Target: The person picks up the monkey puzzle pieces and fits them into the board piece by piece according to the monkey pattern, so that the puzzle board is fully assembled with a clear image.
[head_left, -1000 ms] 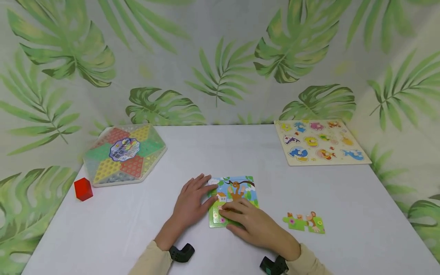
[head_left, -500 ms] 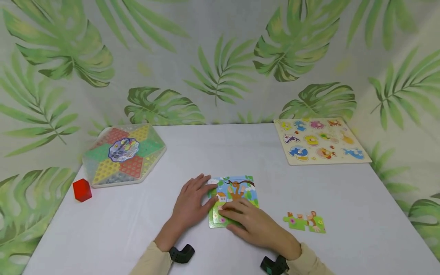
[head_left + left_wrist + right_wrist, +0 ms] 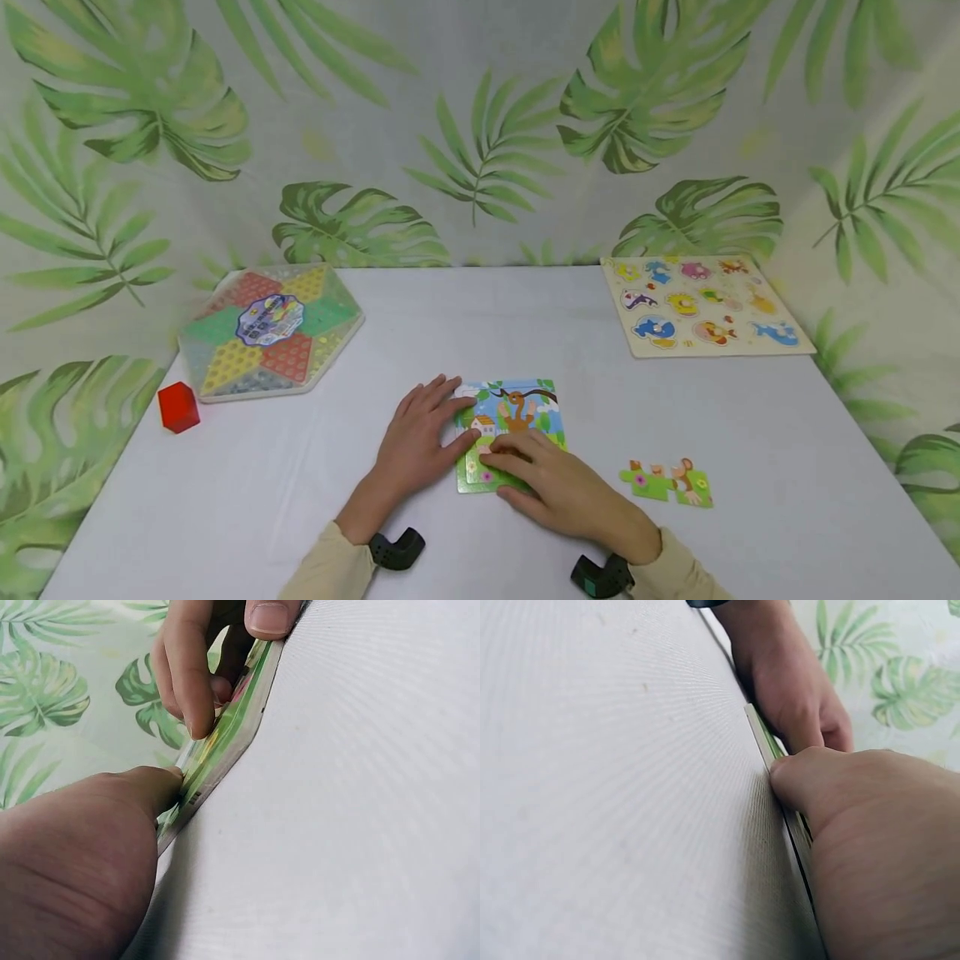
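Observation:
In the head view a small jigsaw puzzle board (image 3: 551, 396) with a monkey picture lies flat on the table. My left hand (image 3: 423, 433) rests along its left edge, fingers spread, thumb reaching onto the lower left of the picture. My right hand (image 3: 555, 483) leans over the lower right part, its fingertips touching the green picture surface. From the left wrist view, the right thumb (image 3: 270, 616) sits at the board's near edge and another finger (image 3: 195, 712) presses down on top. What lies beneath the right palm is hidden. Two green jigsaw pieces (image 3: 647, 486) lie side by side on the right.
A hexagonal Chinese checkers board (image 3: 333, 321) lies at the back left with a red block (image 3: 178, 407) near it. An animal peg puzzle (image 3: 735, 350) occupies the back right. Leaf-patterned cloth (image 3: 510, 50) hangs behind the white table (image 3: 465, 317).
Both hands keep nearly the same pose on the puzzle board. The head view has shifted slightly; nothing is visibly picked up or let go.

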